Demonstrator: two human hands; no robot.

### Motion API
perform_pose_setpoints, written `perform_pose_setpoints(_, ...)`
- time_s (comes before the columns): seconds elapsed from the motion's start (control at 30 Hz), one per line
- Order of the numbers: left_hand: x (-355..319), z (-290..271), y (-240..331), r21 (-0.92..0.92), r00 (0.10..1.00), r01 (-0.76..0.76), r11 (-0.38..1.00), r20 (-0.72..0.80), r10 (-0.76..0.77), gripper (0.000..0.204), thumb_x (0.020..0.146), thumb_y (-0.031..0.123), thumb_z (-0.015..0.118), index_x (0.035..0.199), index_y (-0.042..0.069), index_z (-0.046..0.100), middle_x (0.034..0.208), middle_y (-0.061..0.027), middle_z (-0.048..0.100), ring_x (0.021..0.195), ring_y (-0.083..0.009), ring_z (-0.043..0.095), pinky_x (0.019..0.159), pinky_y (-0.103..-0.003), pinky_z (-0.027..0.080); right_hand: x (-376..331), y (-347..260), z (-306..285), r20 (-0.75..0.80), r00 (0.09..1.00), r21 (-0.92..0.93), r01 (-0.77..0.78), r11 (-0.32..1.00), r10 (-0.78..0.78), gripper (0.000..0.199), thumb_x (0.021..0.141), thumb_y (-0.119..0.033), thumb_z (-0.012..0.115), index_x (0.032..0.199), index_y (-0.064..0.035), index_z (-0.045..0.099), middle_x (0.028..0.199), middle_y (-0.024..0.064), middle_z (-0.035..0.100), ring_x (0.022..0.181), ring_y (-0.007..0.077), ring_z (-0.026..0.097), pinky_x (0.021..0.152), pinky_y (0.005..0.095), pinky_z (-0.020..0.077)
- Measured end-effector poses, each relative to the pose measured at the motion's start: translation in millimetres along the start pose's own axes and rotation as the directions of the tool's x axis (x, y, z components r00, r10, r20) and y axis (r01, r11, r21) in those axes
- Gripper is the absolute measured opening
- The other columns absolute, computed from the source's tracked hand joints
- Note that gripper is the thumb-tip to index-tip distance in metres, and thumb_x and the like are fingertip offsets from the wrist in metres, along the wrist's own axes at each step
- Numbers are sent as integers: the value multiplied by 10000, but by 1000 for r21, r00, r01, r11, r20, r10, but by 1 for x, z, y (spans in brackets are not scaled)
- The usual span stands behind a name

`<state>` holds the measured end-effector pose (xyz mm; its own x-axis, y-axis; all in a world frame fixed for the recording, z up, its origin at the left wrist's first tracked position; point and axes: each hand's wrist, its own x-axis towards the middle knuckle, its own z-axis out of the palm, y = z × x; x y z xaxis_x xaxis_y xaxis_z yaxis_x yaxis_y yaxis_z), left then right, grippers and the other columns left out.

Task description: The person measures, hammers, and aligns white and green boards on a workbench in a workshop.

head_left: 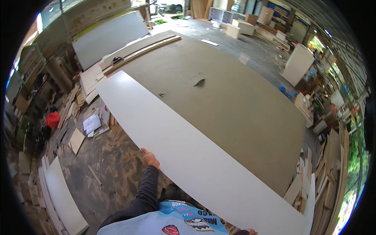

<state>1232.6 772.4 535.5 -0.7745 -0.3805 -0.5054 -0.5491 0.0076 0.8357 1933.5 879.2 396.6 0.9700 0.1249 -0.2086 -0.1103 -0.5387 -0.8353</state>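
A long white board (172, 137) lies slantwise across the near side of a large table with a brown-grey top (219, 105). My left hand (150, 158) is closed on the board's near edge, its fingers partly hidden beneath. At the bottom of the picture, my right hand (248, 232) grips the same edge further right; only a small part of it shows. On the tabletop lies a small curled dark scrap (200, 82).
Long strips (145, 53) lie along the table's far left end. Sawdust and an offcut (76, 141) cover floor at left, near papers (92, 123). A white panel (64, 196) lies lower left. Timber offcuts (329, 172) pile at right; a white cabinet (298, 64) stands beyond.
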Motion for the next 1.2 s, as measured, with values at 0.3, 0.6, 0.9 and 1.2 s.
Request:
perform_pose_setpoints(0.3, 17, 35, 59, -17, 998, 61, 998, -16, -62, 917, 938, 715, 333, 989, -154, 619, 1026, -243, 669, 957, -351, 649, 824, -430, 529, -147, -15, 40, 262, 927, -194, 325, 926, -270, 559, 961, -443, 463, 1085, 81, 614, 1029, 244, 665, 891, 334, 678, 739, 497, 567)
perform_pose_setpoints(0.6, 83, 88, 57, -114, 983, 112, 987, 157, -94, 823, 964, 636, 387, 1189, -140, 544, 1233, -236, 598, 1093, -346, 612, 927, -440, 499, -179, -20, 33, 303, 901, -258, 392, 883, -311, 538, 955, -434, 477, 1073, 70, 622, 1023, 239, 668, 893, 334, 678, 743, 486, 563)
perform_pose_setpoints(0.9, 152, 135, 22, -10, 902, 88, 996, 426, -76, 684, 994, 518, 437, 1270, -105, 496, 1300, -220, 561, 1128, -322, 603, 941, -455, 500, -208, -20, 45, 363, 869, -288, 449, 846, -337, 517, 949, -424, 491, 1061, 60, 630, 1018, 234, 671, 894, 334, 677, 746, 474, 558)
perform_pose_setpoints(1.2, 170, 150, 31, 95, 816, 24, 995, 573, -75, 681, 1000, 500, 450, 1314, -104, 439, 1278, -218, 561, 1124, -320, 600, 902, -453, 533, -244, -8, 61, 526, 771, -283, 556, 782, -358, 495, 942, -415, 504, 1049, 50, 638, 1012, 229, 674, 895, 333, 676, 749, 463, 553)
